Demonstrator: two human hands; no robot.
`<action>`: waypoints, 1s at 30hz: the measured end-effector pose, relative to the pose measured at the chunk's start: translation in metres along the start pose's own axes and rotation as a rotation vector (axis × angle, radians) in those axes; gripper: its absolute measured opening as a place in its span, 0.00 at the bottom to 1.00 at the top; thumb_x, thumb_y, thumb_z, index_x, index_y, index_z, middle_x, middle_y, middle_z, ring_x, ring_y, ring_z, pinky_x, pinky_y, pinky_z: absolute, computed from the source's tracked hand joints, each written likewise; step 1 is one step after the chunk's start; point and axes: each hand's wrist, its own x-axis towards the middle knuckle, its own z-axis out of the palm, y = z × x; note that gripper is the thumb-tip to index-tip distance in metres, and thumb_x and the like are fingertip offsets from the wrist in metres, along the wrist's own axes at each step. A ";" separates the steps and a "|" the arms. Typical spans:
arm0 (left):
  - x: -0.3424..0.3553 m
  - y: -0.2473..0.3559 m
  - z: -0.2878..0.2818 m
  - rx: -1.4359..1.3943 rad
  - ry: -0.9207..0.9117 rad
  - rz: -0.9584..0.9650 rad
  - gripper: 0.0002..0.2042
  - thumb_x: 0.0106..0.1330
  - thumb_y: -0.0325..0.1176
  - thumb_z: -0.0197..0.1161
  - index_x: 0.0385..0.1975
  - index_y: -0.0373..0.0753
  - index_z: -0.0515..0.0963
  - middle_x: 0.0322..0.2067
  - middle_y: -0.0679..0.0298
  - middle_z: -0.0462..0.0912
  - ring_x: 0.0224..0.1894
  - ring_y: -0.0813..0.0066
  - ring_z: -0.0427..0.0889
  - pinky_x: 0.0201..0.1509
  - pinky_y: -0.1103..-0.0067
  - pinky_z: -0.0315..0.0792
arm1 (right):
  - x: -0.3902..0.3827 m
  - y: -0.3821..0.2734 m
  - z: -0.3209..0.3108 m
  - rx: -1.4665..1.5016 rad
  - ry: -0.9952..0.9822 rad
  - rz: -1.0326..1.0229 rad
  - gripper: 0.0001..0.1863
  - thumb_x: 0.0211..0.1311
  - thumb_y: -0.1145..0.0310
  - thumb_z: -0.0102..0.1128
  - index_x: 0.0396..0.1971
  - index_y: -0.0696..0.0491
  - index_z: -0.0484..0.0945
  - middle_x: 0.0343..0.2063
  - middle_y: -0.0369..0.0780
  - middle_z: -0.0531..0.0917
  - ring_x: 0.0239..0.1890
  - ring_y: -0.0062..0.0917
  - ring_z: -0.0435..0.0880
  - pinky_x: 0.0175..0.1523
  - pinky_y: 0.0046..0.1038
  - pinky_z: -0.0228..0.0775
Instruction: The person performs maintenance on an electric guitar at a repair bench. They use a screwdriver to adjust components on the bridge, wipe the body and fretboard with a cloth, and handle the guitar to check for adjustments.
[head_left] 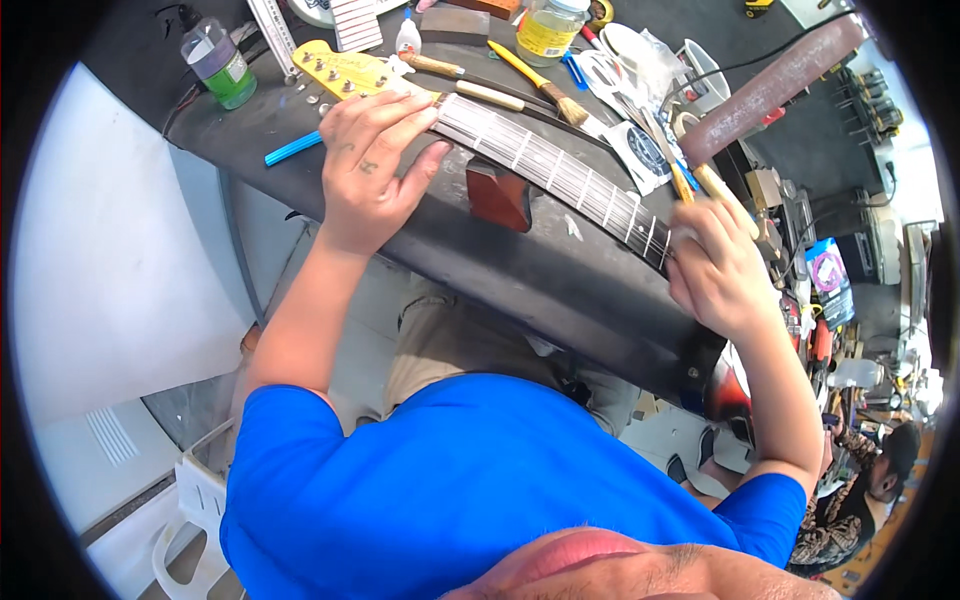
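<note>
Left hand (375, 175): is resting over the guitar neck (560, 170) beside the headstock (345, 72), fingers loosely bent, thumb apart; steady pressure is probably helping.
Guitar neck: is lying above the dark bench (545, 280), between both hands.
Right hand (715, 260): is curling at the neck's right end; its hold I cannot tell; light touch is probably serving best.

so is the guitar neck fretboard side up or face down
Fretboard side up: the guitar neck shows its frets to the head camera.
</note>
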 end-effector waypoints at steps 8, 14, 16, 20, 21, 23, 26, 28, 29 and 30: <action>0.008 -0.001 0.003 -0.075 0.014 -0.023 0.17 0.57 0.28 0.79 0.47 0.40 0.86 0.50 0.63 0.89 0.57 0.60 0.85 0.65 0.66 0.72 | 0.143 -0.021 0.033 0.161 0.100 -0.006 0.08 0.50 0.73 0.66 0.23 0.60 0.77 0.54 0.47 0.79 0.52 0.41 0.82 0.59 0.42 0.76; 0.002 -0.005 0.002 -0.077 0.020 -0.029 0.18 0.56 0.30 0.80 0.47 0.41 0.85 0.50 0.66 0.88 0.56 0.63 0.84 0.64 0.67 0.70 | 0.179 -0.041 0.048 0.276 -0.036 0.200 0.10 0.56 0.70 0.63 0.25 0.63 0.80 0.47 0.48 0.81 0.41 0.43 0.86 0.49 0.41 0.82; 0.001 -0.005 0.004 -0.090 -0.003 -0.027 0.18 0.56 0.30 0.80 0.47 0.41 0.86 0.49 0.65 0.88 0.56 0.63 0.84 0.64 0.67 0.70 | 0.178 -0.041 0.051 0.156 -0.062 0.142 0.10 0.57 0.69 0.63 0.26 0.63 0.81 0.45 0.48 0.81 0.39 0.43 0.87 0.47 0.41 0.82; 0.003 -0.010 0.008 -0.072 0.023 -0.010 0.17 0.57 0.31 0.80 0.46 0.42 0.86 0.48 0.65 0.89 0.55 0.63 0.85 0.63 0.69 0.71 | 0.175 -0.037 0.051 0.127 0.018 0.032 0.10 0.57 0.69 0.63 0.24 0.62 0.82 0.42 0.47 0.83 0.32 0.44 0.87 0.43 0.41 0.83; 0.000 -0.012 0.009 -0.056 0.047 -0.002 0.16 0.57 0.31 0.80 0.46 0.42 0.86 0.48 0.65 0.89 0.55 0.63 0.85 0.63 0.69 0.71 | 0.173 -0.039 0.050 0.121 0.035 0.010 0.10 0.58 0.69 0.63 0.25 0.61 0.82 0.42 0.46 0.83 0.33 0.44 0.87 0.43 0.41 0.82; 0.000 -0.013 0.011 -0.061 0.042 0.019 0.15 0.59 0.32 0.79 0.45 0.42 0.86 0.48 0.66 0.89 0.54 0.63 0.85 0.63 0.69 0.71 | 0.167 -0.041 0.047 0.107 0.072 -0.020 0.09 0.60 0.68 0.65 0.28 0.60 0.82 0.42 0.46 0.83 0.34 0.44 0.87 0.43 0.42 0.82; 0.000 -0.014 0.015 -0.070 0.062 0.019 0.13 0.60 0.33 0.79 0.42 0.42 0.85 0.48 0.65 0.89 0.55 0.64 0.85 0.63 0.68 0.71 | 0.163 -0.044 0.032 0.186 0.052 0.023 0.11 0.65 0.71 0.55 0.29 0.64 0.77 0.37 0.50 0.79 0.32 0.43 0.86 0.39 0.41 0.80; 0.001 -0.014 0.014 -0.075 0.054 0.022 0.13 0.60 0.33 0.79 0.42 0.41 0.85 0.48 0.65 0.89 0.55 0.64 0.84 0.63 0.68 0.71 | 0.160 -0.045 0.033 0.183 0.050 0.024 0.11 0.65 0.71 0.55 0.29 0.64 0.77 0.37 0.50 0.79 0.33 0.44 0.86 0.39 0.41 0.80; 0.001 -0.014 0.014 -0.073 0.052 0.020 0.12 0.61 0.34 0.78 0.42 0.41 0.85 0.47 0.65 0.89 0.55 0.64 0.84 0.63 0.68 0.71 | 0.159 -0.045 0.034 0.177 0.046 0.015 0.10 0.66 0.71 0.55 0.29 0.64 0.77 0.37 0.50 0.79 0.33 0.44 0.86 0.39 0.41 0.80; 0.001 -0.013 0.013 -0.078 0.053 0.023 0.12 0.61 0.34 0.78 0.42 0.41 0.85 0.47 0.65 0.89 0.55 0.64 0.84 0.63 0.68 0.71 | 0.158 -0.046 0.034 0.174 0.047 0.021 0.10 0.66 0.71 0.55 0.29 0.64 0.77 0.37 0.50 0.79 0.33 0.44 0.86 0.39 0.41 0.80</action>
